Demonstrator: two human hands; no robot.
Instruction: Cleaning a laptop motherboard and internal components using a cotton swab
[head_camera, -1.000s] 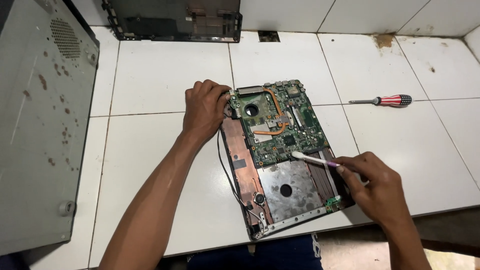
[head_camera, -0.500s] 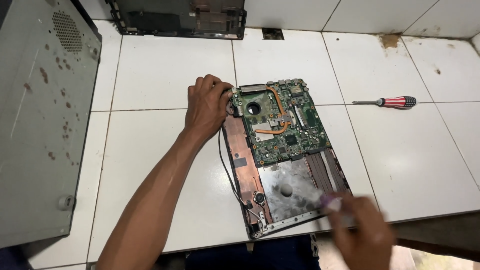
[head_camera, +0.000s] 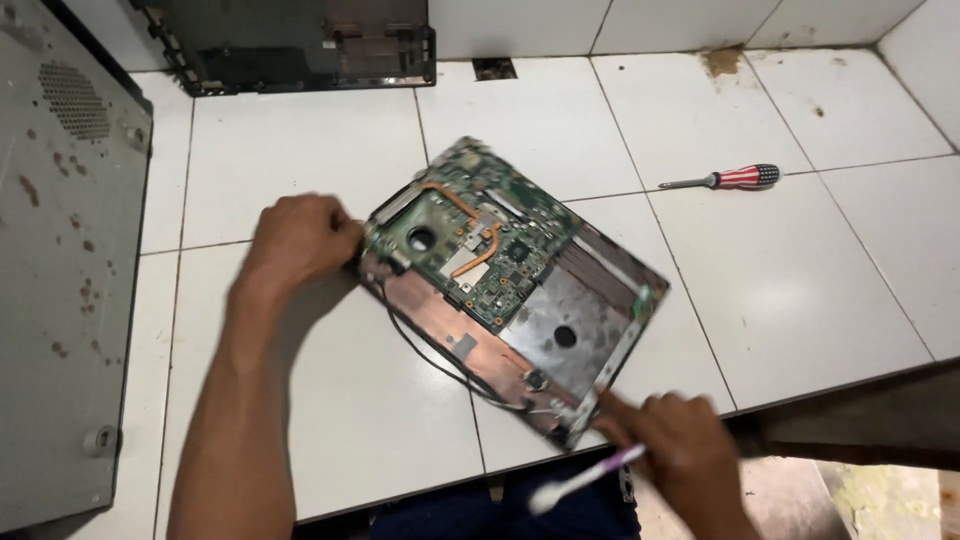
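- Circuit board (head_camera: 470, 240): green laminate, matt, with a copper pipe (head_camera: 470, 215)
- Laptop base (head_camera: 560, 335): dull grey metal plate, scuffed
- Counter (head_camera: 300, 160): glossy white ceramic tile
- Screwdriver (head_camera: 720, 180): steel shaft, glossy plastic handle
- Computer case panel (head_camera: 60, 280): matt grey metal, rust-spotted

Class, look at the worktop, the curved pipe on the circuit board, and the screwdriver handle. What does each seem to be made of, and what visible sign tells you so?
Worktop: probably glazed ceramic tile; white, glossy squares with dark grout lines. Curved pipe on the circuit board: likely copper; orange metallic colour. Screwdriver handle: apparently moulded plastic; smooth, with red and white stripes, though it is small in view.
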